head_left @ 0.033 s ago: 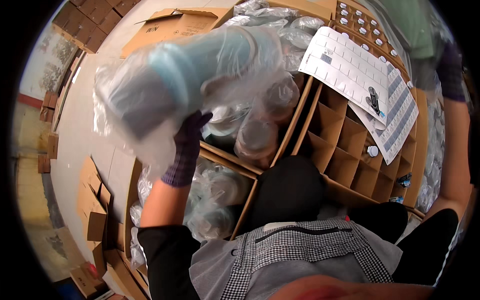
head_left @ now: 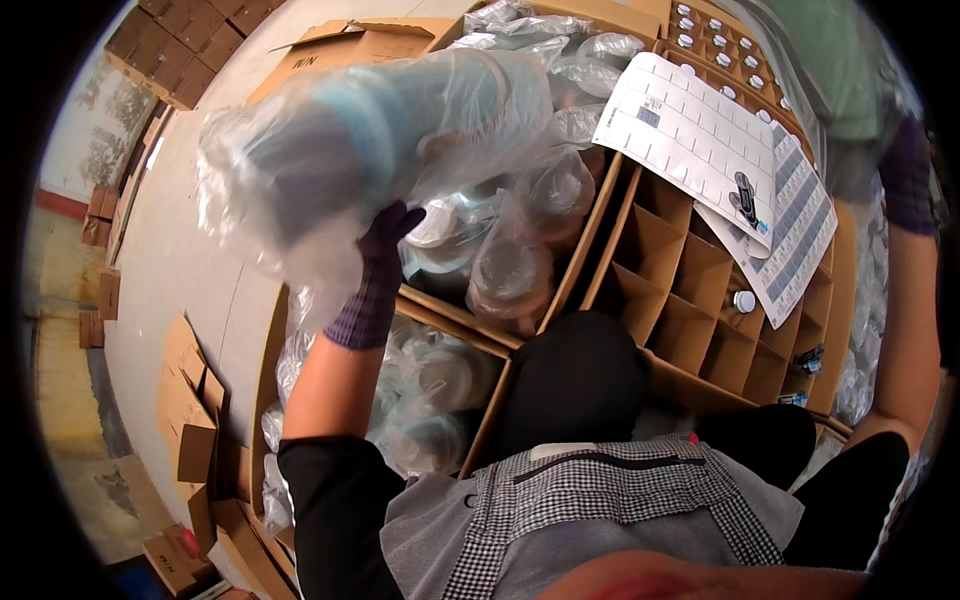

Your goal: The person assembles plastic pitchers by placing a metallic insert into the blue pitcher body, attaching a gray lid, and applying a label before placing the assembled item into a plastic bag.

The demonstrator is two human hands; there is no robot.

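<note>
Nothing has visibly moved since the earlier frame, taken at the same instant: the left hand [head_left: 385,250], in a dark purple knit glove, is raised as before against the large clear plastic bag of stacked pale blue-grey containers [head_left: 370,140]. The gloved fingers press into the crinkled film from below, gripping the bag, which hangs tilted in the air at far left, above the open brown cardboard box of plastic-wrapped round lidded containers [head_left: 510,270]. A second cardboard box [head_left: 440,385], nearer and just below the raised forearm, holds more wrapped containers of the same kind.

To the right stands a brown cardboard box with a grid of cardboard dividers [head_left: 700,290], most cells bare, with a small white-capped item [head_left: 745,300] in one of them. Two white printed sheets of small labels [head_left: 700,140] lie across its far edge, a small dark clip-like object [head_left: 745,200] resting on them. Beyond, rows of small white-capped bottles [head_left: 725,50] fill another box.

The right hand [head_left: 905,165], also in a dark purple glove, is held high at the far right rim, its forearm running up the edge of the view; whether it is closed on anything cannot be told. Flattened cardboard boxes [head_left: 185,400] lie on the pale floor [head_left: 180,230] at left.
</note>
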